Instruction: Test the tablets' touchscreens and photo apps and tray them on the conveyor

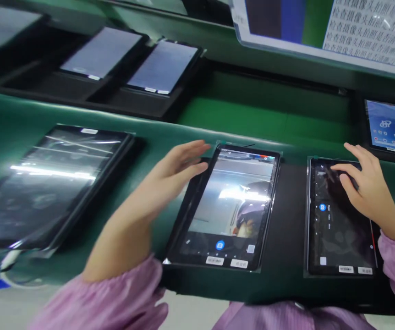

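Two tablets lie side by side on a black mat [288,220] in front of me. The middle tablet [228,206] shows a live camera picture. My left hand [173,174] rests flat and open against its upper left edge, fingers stretched out. The right tablet [338,224] has a dark camera screen with a blue button. My right hand [365,183] hovers over its upper part, fingers spread and bent, fingertips touching the screen. Both wrists wear pink sleeves.
A larger dark tablet [53,183] lies at the left on the green bench [19,119]. Behind, a black tray [80,98] holds two more tablets. A lit tablet [386,126] stands at the far right. A printed instruction sheet [365,27] hangs overhead.
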A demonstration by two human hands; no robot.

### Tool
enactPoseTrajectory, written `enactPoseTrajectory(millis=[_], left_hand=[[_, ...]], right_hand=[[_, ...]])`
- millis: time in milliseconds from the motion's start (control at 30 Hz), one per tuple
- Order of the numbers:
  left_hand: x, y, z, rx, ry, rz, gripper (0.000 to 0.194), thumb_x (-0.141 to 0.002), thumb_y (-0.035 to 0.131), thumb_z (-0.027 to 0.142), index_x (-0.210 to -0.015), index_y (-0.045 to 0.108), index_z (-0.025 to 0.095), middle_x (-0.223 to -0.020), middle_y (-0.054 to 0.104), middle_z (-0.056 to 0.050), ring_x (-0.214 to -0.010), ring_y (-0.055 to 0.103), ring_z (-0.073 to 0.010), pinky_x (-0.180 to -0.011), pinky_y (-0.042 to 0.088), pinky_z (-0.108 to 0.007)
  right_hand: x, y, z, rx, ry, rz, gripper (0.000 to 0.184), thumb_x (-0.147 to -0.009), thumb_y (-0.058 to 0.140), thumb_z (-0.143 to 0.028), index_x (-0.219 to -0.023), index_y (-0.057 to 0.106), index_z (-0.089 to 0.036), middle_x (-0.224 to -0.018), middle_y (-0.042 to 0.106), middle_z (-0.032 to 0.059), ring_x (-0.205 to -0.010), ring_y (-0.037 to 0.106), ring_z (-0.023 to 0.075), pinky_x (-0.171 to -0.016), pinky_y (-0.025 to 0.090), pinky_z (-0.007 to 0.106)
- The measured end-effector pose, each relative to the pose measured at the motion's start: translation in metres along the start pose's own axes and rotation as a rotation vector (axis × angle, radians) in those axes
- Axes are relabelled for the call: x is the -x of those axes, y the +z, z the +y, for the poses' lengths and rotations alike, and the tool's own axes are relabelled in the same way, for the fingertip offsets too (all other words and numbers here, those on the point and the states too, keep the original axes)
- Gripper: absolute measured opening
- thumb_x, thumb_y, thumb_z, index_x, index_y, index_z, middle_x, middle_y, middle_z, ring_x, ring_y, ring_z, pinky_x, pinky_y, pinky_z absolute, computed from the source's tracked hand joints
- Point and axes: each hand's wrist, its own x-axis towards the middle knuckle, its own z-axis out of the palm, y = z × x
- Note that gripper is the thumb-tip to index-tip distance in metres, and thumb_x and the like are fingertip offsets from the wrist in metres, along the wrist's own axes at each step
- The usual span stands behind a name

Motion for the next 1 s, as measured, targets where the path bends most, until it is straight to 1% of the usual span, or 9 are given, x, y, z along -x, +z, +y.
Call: enactPoseTrajectory(millis=[67, 167, 267, 367, 467, 600, 767, 867, 1000], left_hand=[[-0.027, 0.013, 0.002, 0.093, -0.006, -0.017, 0.056, -0.084, 0.076, 0.036, -0.135, 0.064, 0.017, -0.147, 0.067, -0.013, -0.141, 0.057, -0.0293, -0.124, 0.039, -0.047], [-0.053, 0.024, -0.003, 0.197, -0.062, 0.038, 0.058, -0.088, 0.072, 0.035, -0.14, 0.061, 0.013, -0.14, 0.072, -0.014, -0.116, 0.068, -0.0227, -0.109, 0.049, -0.038], [-0.062, 0.024, -0.014, 0.253, -0.072, 0.066, 0.062, -0.083, 0.076, 0.037, -0.139, 0.063, 0.014, -0.138, 0.073, -0.014, -0.09, 0.067, -0.0155, -0.084, 0.052, -0.028], [-0.061, 0.022, -0.023, 0.291, -0.036, 0.046, 0.063, -0.076, 0.08, 0.035, -0.135, 0.066, 0.015, -0.132, 0.076, -0.013, -0.085, 0.066, -0.0152, -0.075, 0.051, -0.027], [-0.06, 0.023, -0.027, 0.291, -0.004, 0.021, 0.066, -0.07, 0.083, 0.032, -0.132, 0.067, 0.015, -0.126, 0.078, -0.014, -0.086, 0.067, -0.0181, -0.075, 0.051, -0.03], [-0.061, 0.026, -0.028, 0.305, 0.008, -0.003, 0.067, -0.069, 0.084, 0.03, -0.132, 0.065, 0.015, -0.121, 0.078, -0.013, -0.094, 0.07, -0.0218, -0.084, 0.053, -0.035], [-0.06, 0.026, -0.028, 0.274, 0.003, -0.008, 0.069, -0.068, 0.087, 0.028, -0.132, 0.064, 0.013, -0.117, 0.078, -0.014, -0.086, 0.068, -0.0186, -0.083, 0.053, -0.035], [-0.06, 0.028, -0.028, 0.218, 0.006, -0.005, 0.074, -0.066, 0.091, 0.03, -0.133, 0.063, 0.013, -0.116, 0.077, -0.014, -0.076, 0.064, -0.0155, -0.078, 0.051, -0.035], [-0.061, 0.026, -0.029, 0.126, 0.027, -0.001, 0.079, -0.07, 0.089, 0.039, -0.137, 0.059, 0.012, -0.122, 0.075, -0.016, -0.079, 0.063, -0.0173, -0.083, 0.052, -0.039]], right_hand=[[-0.005, 0.008, 0.001, 0.018, -0.005, -0.005, 0.031, -0.103, 0.046, -0.019, -0.116, 0.073, -0.027, -0.161, 0.049, 0.0063, -0.153, 0.038, 0.0374, -0.121, 0.038, 0.067], [-0.006, 0.016, 0.002, 0.045, -0.014, -0.031, 0.036, -0.102, 0.045, -0.016, -0.119, 0.073, -0.028, -0.162, 0.048, 0.0053, -0.153, 0.037, 0.0372, -0.121, 0.037, 0.068], [-0.004, 0.02, 0.002, 0.052, -0.014, -0.08, 0.039, -0.103, 0.041, -0.017, -0.122, 0.073, -0.028, -0.163, 0.046, 0.0056, -0.154, 0.036, 0.0375, -0.123, 0.032, 0.072], [-0.002, 0.02, 0.005, 0.023, -0.017, -0.072, 0.04, -0.105, 0.039, -0.019, -0.126, 0.072, -0.029, -0.166, 0.043, 0.0039, -0.155, 0.035, 0.0369, -0.124, 0.027, 0.074], [0.001, 0.018, 0.009, -0.039, -0.045, 0.002, 0.039, -0.105, 0.041, -0.02, -0.129, 0.07, -0.03, -0.167, 0.041, 0.0044, -0.156, 0.035, 0.0375, -0.124, 0.028, 0.073], [0.006, 0.014, 0.014, -0.109, -0.051, 0.062, 0.037, -0.104, 0.044, -0.022, -0.127, 0.071, -0.033, -0.164, 0.046, 0.0044, -0.152, 0.041, 0.0391, -0.121, 0.032, 0.07], [0.009, 0.01, 0.012, -0.118, -0.028, 0.179, 0.031, -0.104, 0.048, -0.024, -0.116, 0.074, -0.034, -0.152, 0.059, 0.0038, -0.138, 0.057, 0.036, -0.111, 0.043, 0.059], [0.01, 0.009, 0.011, -0.119, 0.025, 0.222, 0.031, -0.103, 0.048, -0.023, -0.112, 0.076, -0.034, -0.148, 0.063, 0.0023, -0.132, 0.061, 0.0346, -0.108, 0.045, 0.056], [0.012, 0.01, 0.013, -0.128, 0.037, 0.25, 0.032, -0.102, 0.049, -0.021, -0.107, 0.078, -0.034, -0.142, 0.067, 0.0017, -0.126, 0.064, 0.0333, -0.104, 0.047, 0.053]])
